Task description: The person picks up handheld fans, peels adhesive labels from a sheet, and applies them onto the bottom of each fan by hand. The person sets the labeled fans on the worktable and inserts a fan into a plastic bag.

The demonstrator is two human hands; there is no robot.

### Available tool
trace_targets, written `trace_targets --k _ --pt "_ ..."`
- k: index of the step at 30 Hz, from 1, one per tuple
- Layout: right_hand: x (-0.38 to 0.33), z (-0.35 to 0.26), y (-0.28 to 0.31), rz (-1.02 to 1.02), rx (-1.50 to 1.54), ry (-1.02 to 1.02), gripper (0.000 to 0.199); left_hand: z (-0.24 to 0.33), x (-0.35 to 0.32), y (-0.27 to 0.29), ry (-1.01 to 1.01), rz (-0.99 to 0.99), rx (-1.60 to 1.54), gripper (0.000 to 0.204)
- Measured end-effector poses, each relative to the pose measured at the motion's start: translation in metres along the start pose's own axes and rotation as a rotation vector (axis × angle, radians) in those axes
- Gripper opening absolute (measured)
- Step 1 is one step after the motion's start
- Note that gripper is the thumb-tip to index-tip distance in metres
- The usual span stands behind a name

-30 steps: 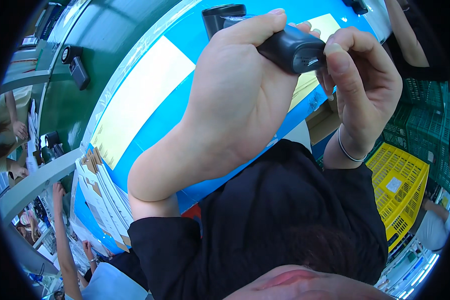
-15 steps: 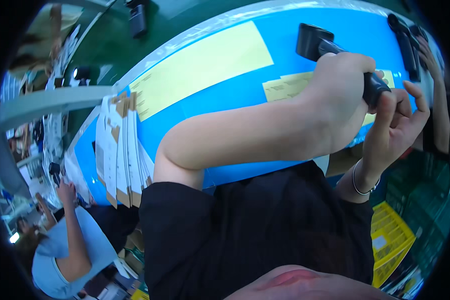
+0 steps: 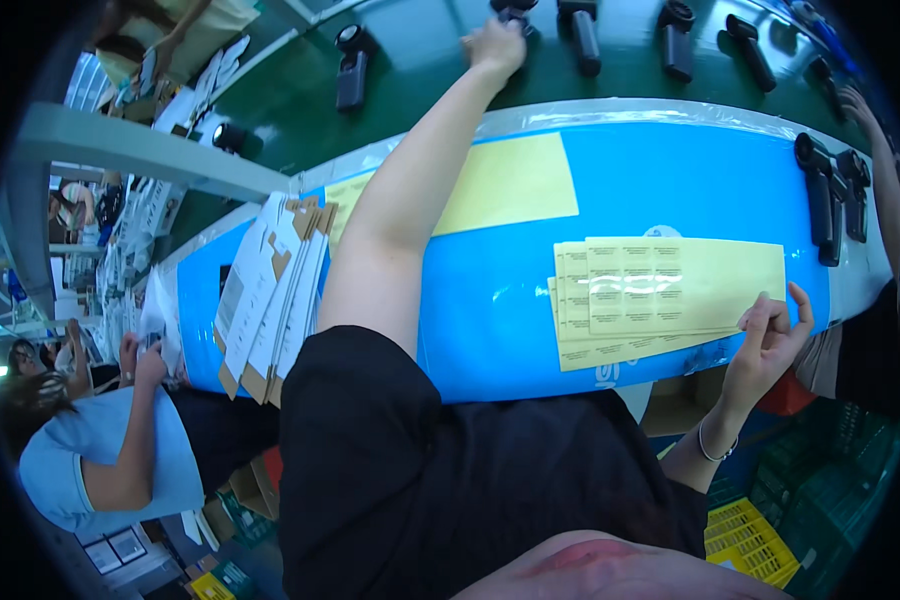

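My left arm stretches across the table to the dark green surface beyond it. There my left hand [image 3: 495, 48] is closed around a dark handheld fan [image 3: 513, 8], partly cut off by the frame's top edge and slightly blurred. My right hand [image 3: 775, 335], with a bracelet at the wrist, hovers at the right end of a fanned stack of yellow label sheets [image 3: 710, 285]. Its fingers are bent and apart, and I see nothing held in them. Small printed labels fill the left part of these sheets. Another yellow sheet [image 3: 515, 185] lies partly under my left forearm.
Several handheld fans [image 3: 677, 45] lie along the green surface [image 3: 420, 75]. More fans [image 3: 820, 200] rest at the blue tabletop's [image 3: 670, 180] right end. Flattened white-and-brown cartons [image 3: 275, 300] overlap on the left. A co-worker's arm [image 3: 880, 160] reaches in at right; another person [image 3: 120, 430] works at left.
My left hand has carried the fan from beside my right hand, away and leftward to the green surface. My right hand has dropped slightly, and the label sheets are uncovered.
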State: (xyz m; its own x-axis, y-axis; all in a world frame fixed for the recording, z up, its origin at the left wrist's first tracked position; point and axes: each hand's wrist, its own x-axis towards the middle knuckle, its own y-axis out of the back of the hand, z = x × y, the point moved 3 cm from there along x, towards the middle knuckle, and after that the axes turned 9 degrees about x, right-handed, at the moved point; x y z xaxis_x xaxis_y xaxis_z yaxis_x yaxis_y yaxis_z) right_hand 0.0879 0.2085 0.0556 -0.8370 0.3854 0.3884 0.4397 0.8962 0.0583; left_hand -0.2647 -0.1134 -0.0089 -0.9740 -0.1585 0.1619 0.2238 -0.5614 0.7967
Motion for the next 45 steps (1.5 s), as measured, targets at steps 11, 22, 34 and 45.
trace_targets --k 11,22,34,45 --pt "-0.004 -0.003 -0.006 -0.038 -0.001 -0.085 0.033 0.075 -0.015 -0.032 -0.078 -0.293 0.119 0.059" --pt "0.003 0.007 -0.008 -0.160 -0.311 0.020 0.011 0.137 -0.221 0.012 -0.036 -0.992 -1.271 0.034" --pt "0.012 0.030 -0.052 -0.242 -0.426 0.071 0.009 0.114 -0.269 -0.014 0.024 -0.656 -1.443 0.026" --pt "0.010 0.033 -0.067 -0.233 -0.640 0.227 0.006 0.115 -0.268 -0.014 0.138 -0.648 -1.479 0.024"
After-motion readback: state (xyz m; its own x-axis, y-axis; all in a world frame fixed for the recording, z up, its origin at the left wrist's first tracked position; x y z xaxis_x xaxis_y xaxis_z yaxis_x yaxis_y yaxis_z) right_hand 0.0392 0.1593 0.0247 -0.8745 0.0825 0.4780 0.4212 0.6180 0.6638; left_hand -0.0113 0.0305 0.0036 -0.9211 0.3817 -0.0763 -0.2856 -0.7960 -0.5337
